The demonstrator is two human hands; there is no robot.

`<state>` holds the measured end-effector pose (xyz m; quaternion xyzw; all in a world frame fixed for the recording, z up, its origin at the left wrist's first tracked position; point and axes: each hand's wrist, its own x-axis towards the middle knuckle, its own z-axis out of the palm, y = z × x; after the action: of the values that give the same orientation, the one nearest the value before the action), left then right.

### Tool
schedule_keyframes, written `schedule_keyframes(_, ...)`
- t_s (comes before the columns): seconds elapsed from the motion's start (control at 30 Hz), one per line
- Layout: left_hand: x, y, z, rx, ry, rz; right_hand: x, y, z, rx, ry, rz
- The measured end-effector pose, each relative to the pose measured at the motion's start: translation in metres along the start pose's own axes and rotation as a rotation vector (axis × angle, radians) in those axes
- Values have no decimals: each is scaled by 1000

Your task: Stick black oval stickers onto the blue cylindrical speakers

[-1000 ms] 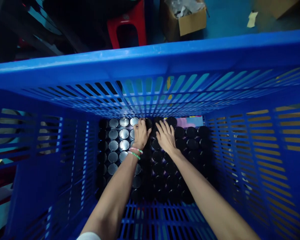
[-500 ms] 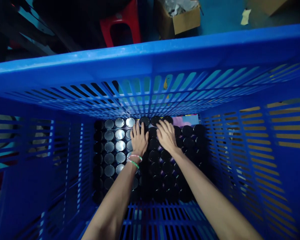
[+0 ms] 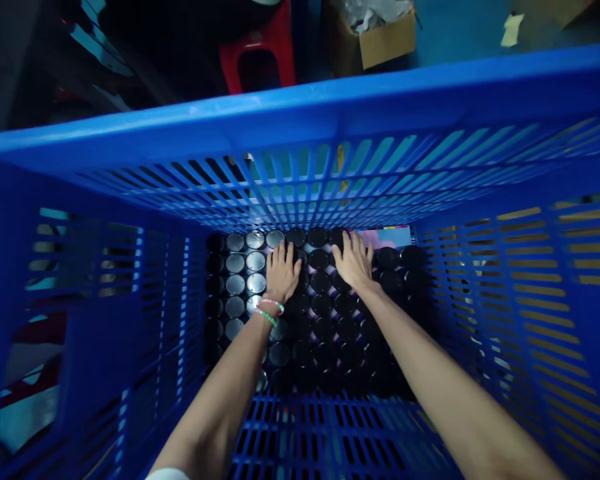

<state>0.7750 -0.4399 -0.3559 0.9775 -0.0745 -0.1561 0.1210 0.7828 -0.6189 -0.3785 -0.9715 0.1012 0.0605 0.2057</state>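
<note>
Dozens of round, dark-topped containers [image 3: 235, 285] stand in close rows at the bottom of a deep blue plastic crate [image 3: 300, 100], with a person's two bare hands reaching down among them. The left hand [image 3: 281, 272], below beaded bracelets [image 3: 269, 312], lies palm down over tops near the far wall, its fingers open and slightly parted. The right hand [image 3: 355, 261], also open with thumb apart, spans tops beside a pink-and-blue printed sheet [image 3: 397, 236]. Neither appears to grip anything; whether every fingertip touches cannot be told. Such handling seems best done with flat palms, light and even pressure and small nudges from the sides, since a hard push on one edge could tilt a container or jostle its neighbors. Watching the gaps between tops would help keep rows straight. No brand or label can be read; the sheet's print is too small, and the tops show no legible writing.
</note>
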Motion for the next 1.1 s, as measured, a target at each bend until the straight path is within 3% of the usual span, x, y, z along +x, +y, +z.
schedule_keyframes(0.07,-16,6,-30,-18,-21,18,-16,-22,-13,77,41,-20)
schedule_keyframes(0.13,-42,14,-73,-30,-24,27,-38,-60,-29,190,65,-84)
schedule_keyframes(0.23,-91,18,-157,-44,28,2,-69,-136,-59,406,120,-227)
schedule_keyframes(0.3,-127,8,-218,-66,100,-29,-82,-190,-80,555,172,-303)
schedule_keyframes(0.43,-213,-50,-333,-154,339,-84,-97,-298,-123,768,179,-493)
schedule_keyframes(0.53,-274,-115,-391,-151,720,-181,-110,-372,-148,795,79,-726)
schedule_keyframes(0.6,-300,-161,-414,43,815,-294,-117,-417,-159,714,-13,-939)
schedule_keyframes(0.67,-309,-201,-427,190,753,-361,-117,-457,-165,572,-76,-1156)
schedule_keyframes(0.73,-306,-231,-435,256,599,-369,-112,-491,-165,431,-143,-1263)
schedule_keyframes(0.83,-289,-259,-443,256,294,-327,-99,-522,-161,332,-281,-1255)
schedule_keyframes(0.93,-273,-276,-451,272,91,-245,-93,-530,-157,352,-310,-1225)
schedule_keyframes(1.03,-265,-287,-456,335,78,-197,-98,-517,-156,453,-234,-1161)
schedule_keyframes(1.1,-266,-290,-457,358,108,-199,-102,-496,-156,545,-142,-1089)
